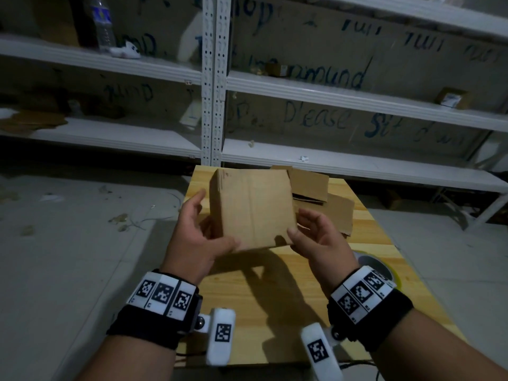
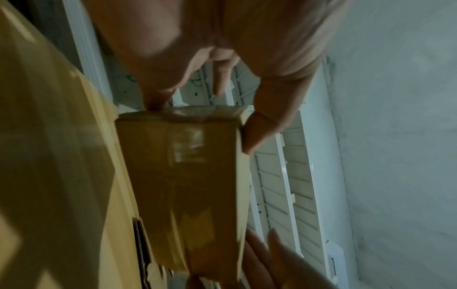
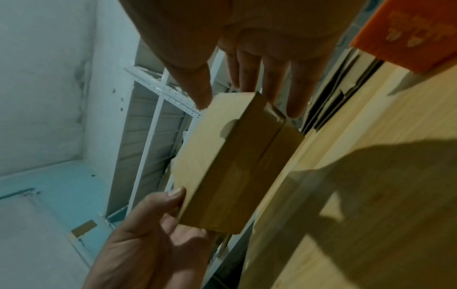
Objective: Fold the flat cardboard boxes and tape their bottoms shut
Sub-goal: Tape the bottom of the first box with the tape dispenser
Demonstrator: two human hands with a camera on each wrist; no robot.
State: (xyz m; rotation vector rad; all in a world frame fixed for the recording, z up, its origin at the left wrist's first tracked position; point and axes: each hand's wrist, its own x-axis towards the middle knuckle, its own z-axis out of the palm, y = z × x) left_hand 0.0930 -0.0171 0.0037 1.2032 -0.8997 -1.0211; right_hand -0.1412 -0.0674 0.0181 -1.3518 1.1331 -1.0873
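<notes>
A small folded cardboard box (image 1: 253, 207) hangs tilted above the wooden table (image 1: 277, 303), held between both hands. My left hand (image 1: 209, 224) grips its left side, thumb on the near lower edge and fingers behind. My right hand (image 1: 302, 224) pinches the lower right corner, thumb in front, fingers behind. In the left wrist view, shiny clear tape runs along the box (image 2: 183, 176), with the left hand (image 2: 202, 121) clasping its near end. The right wrist view shows the box's (image 3: 235, 166) taped seam, the right hand (image 3: 249, 105) at one end and the left hand at the other.
Flat cardboard pieces (image 1: 316, 193) lie at the back of the table behind the box. A tape roll (image 1: 376, 268) sits by the right wrist near the table's right edge. White metal shelving (image 1: 214, 78) stands beyond the table, with a water bottle (image 1: 103, 23) on it.
</notes>
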